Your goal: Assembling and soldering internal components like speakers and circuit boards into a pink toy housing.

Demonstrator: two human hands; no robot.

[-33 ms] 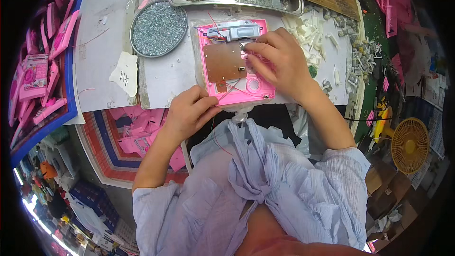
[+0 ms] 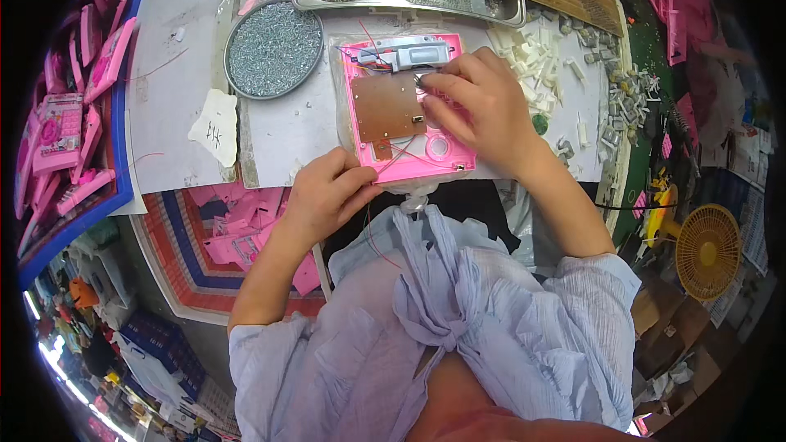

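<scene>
A pink plastic casing (image 2: 409,170) lies with its inside up on the table in front of me. A brown circuit board (image 2: 383,105) covers its left part, and a grey module with a pale window (image 2: 422,55) sits along its far edge. Thin red and dark wires run about the board. My left hand (image 2: 332,195) pinches the casing's near left corner. Over the casing's right side, my right hand (image 2: 483,110) has its fingertips closed at the board's far right corner. Something small and dark is at those fingertips, too small to name.
A round tray of small screws (image 2: 274,49) stands at the far left, beside a steel compartment tray (image 2: 409,2) of small metal parts. White plastic pieces (image 2: 536,74) and small motor-like parts (image 2: 610,127) lie to the right. Pink casings fill a bin (image 2: 176,258) below and a blue-edged container (image 2: 123,139).
My right hand's fingertips have shifted very slightly at the board's corner. My left hand and the casing stay where they were.
</scene>
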